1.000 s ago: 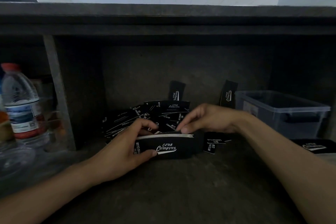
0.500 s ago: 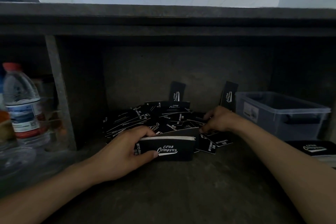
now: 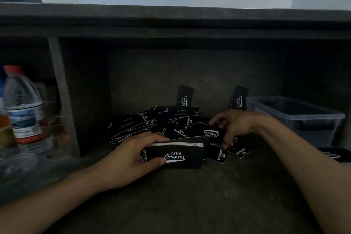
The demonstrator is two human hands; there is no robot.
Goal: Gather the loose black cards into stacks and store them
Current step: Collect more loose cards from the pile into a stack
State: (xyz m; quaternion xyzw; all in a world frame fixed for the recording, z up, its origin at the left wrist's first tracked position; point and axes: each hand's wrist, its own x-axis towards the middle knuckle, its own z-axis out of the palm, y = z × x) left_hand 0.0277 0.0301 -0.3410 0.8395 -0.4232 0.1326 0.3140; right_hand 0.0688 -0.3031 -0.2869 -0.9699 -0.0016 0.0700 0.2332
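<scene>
I have the left hand [image 3: 129, 157] gripping the upright card stack [image 3: 182, 156] on the surface [image 3: 190, 205]. The right hand [image 3: 237, 125] pinches one loose card [image 3: 211, 134] at the card pile's [image 3: 152, 123] right edge.

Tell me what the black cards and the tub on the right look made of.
Black rectangular cards, the stack gripped by the left hand and the loose card pinched by the right hand: probably matte cardstock, since pale layered edges show atop the stack. Clear rectangular tub: likely moulded plastic, translucent walls, thick rim.

left hand [image 3: 133, 155] gripping card stack [image 3: 182, 156], right hand [image 3: 235, 125] pinching a card [image 3: 211, 134], fingers [image 3: 220, 118] curled, forearms extended
</scene>
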